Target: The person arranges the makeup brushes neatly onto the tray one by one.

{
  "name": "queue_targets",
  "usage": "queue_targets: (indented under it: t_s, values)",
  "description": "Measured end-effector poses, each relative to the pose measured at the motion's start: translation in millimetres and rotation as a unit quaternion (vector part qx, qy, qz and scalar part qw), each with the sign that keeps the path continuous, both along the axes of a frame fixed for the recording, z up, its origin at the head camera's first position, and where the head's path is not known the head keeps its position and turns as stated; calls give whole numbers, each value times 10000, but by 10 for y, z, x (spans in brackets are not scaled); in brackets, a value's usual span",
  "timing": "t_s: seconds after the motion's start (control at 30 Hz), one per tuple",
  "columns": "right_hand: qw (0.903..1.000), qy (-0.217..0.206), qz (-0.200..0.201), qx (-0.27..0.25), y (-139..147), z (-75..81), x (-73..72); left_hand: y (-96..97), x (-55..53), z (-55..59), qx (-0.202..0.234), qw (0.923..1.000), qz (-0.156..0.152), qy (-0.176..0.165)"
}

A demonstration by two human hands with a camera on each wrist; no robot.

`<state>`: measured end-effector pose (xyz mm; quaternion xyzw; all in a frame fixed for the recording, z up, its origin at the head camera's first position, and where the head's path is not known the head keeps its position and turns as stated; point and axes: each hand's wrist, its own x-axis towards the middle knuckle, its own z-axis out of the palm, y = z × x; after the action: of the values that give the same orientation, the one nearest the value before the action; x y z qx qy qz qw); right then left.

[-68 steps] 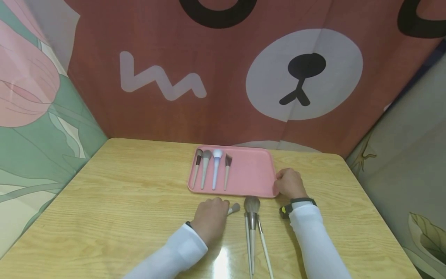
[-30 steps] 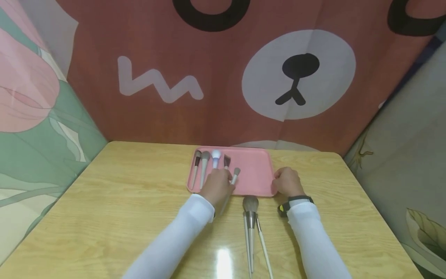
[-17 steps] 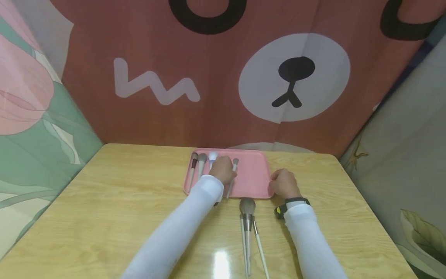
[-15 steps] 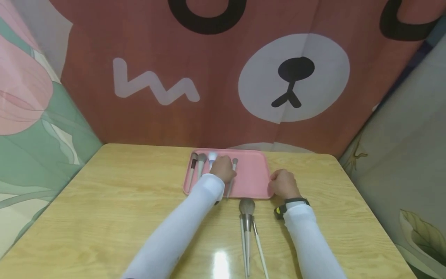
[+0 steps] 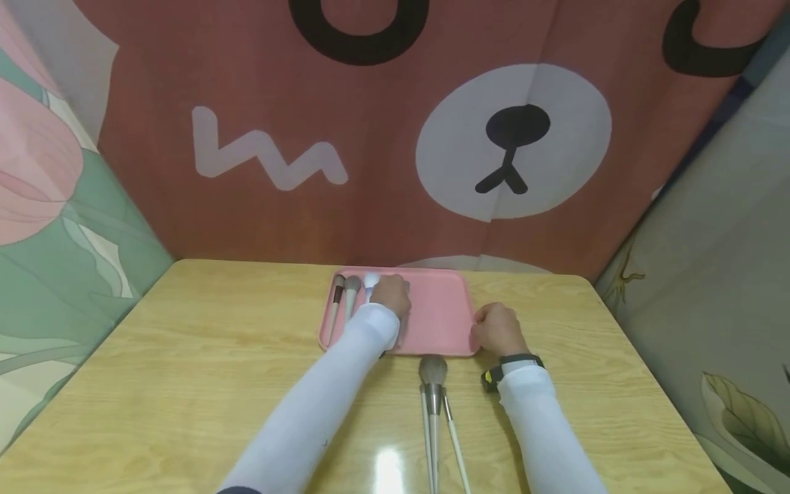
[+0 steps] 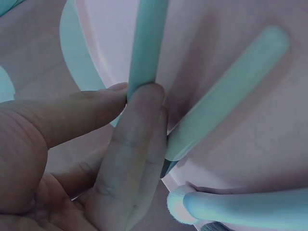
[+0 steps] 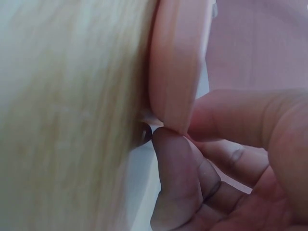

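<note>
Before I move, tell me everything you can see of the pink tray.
The pink tray is a shallow rectangle with rounded corners and a low raised rim, smooth and plastic-looking. It appears to lie flat near the far edge of the wooden table. Brushes lie inside, toward its left side. The right grip pinches its rim near the front right corner. The left grip, holding a pale brush, is over it and hides part of its floor.

Behind the wooden table [image 5: 185, 384] rises the brown backdrop [image 5: 379, 151], a white zigzag [image 5: 269, 160] and a pale, dark-nosed muzzle [image 5: 513, 140] printed across it! Left of the table, a pink-flowered cloth [image 5: 37, 185]; right of it, a greyish leaf-print cloth [image 5: 703, 274]. Glare [image 5: 389, 473] blazes off the table's near side!
</note>
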<state>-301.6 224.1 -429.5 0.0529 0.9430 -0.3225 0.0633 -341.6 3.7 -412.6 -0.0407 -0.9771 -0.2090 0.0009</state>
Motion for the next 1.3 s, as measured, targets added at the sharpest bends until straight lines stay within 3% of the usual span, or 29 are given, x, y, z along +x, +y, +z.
queue_targets:
  t_s: [0.37,0.7,1.3]
  values:
    - [9993,360,77,33,-11,-53,20,130,27,-86,-668,9966,121,471]
    - [9998,213,-33,-10,-41,-34,17,178,37,-42,-724,9968,225,266]
    - [9998,190,-86,58,-26,-26,21,197,-3,-91,-720,9971,197,161]
